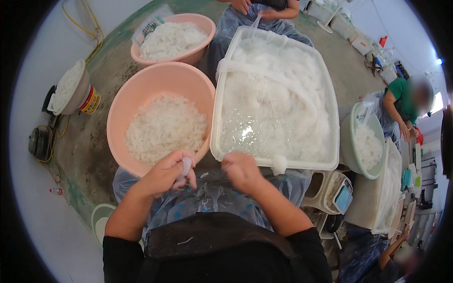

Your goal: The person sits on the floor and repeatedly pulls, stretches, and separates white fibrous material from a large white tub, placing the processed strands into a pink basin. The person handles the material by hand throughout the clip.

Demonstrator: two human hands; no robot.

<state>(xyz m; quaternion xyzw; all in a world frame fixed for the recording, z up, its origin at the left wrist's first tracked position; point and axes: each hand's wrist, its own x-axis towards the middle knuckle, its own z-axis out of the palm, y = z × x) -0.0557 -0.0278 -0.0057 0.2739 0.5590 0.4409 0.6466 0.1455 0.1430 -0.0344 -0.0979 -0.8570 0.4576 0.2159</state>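
My left hand (pixel 171 173) pinches a small, translucent white piece (pixel 184 168) of soft material over the near rim of a peach plastic basin (pixel 125 102). Inside that basin lies a heap of wet white clumps (pixel 164 129). My right hand (pixel 242 169) is blurred and curled at the near left corner of a white rectangular tub (pixel 274 163); whether it holds anything is hidden. Water and a fluffy white fibre mass (pixel 283 85), resembling silk floss, fill the tub. A white strip (pixel 254 67) of fibre stretches across it from the left rim, and a white tuft (pixel 279 164) hangs over the near rim.
A second peach basin (pixel 208 33) of white material stands behind. Opposite me, a person's hands (pixel 256 10) hold fibre at the tub's far edge. A pale green basin (pixel 348 141) and a plastic stool (pixel 325 194) bearing a blue-topped device (pixel 343 198) are at the right.
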